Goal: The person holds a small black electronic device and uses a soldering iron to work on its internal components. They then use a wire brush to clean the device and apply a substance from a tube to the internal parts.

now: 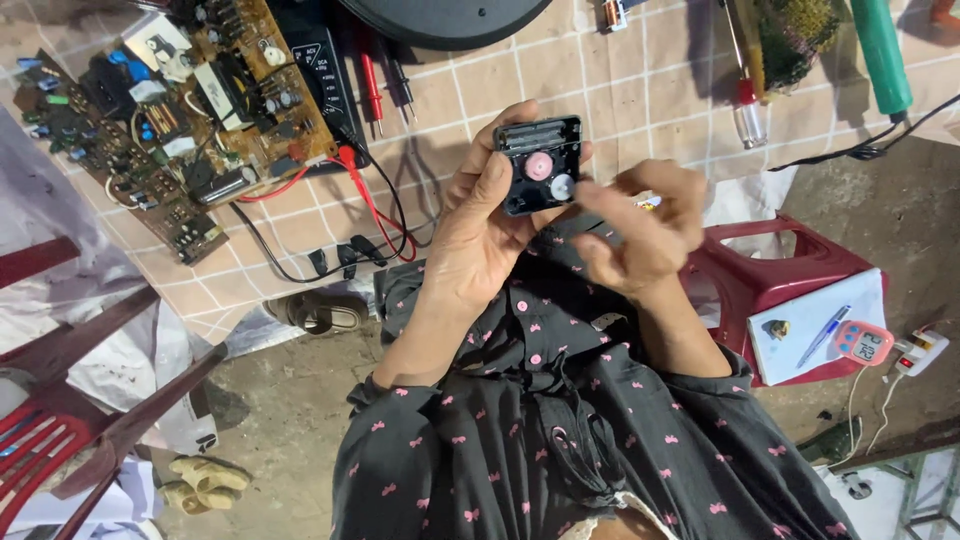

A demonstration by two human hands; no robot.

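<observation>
1. The left hand (pixel 480 235) holds a small black clock mechanism (pixel 538 165) above the tiled floor (pixel 520 80); its grip is closed around the case, thumb along the left edge and fingers behind it.
2. The mechanism is open towards the camera, showing a pink gear (pixel 539 166) and a white gear (pixel 562 186) just beside it, with a battery slot along the top edge.
3. The right hand (pixel 640 225) is just to the right of the mechanism, fingers curled and fingertips pinched near the white gear; whether its grip holds a small part cannot be told.
4. Both forearms come out of dark sleeves with a small pink pattern (pixel 540 400).
5. On the floor to the left lie a brown circuit board (pixel 215 85) and a black multimeter (pixel 325 75) with red and black leads (pixel 375 215).
6. To the right stands a red plastic stool (pixel 770 270) carrying a white pad (pixel 815 325), a pen (pixel 825 335) and a small pink digital clock (pixel 862 345).
7. A screwdriver (pixel 745 100) lies on the tiles at upper right.
</observation>
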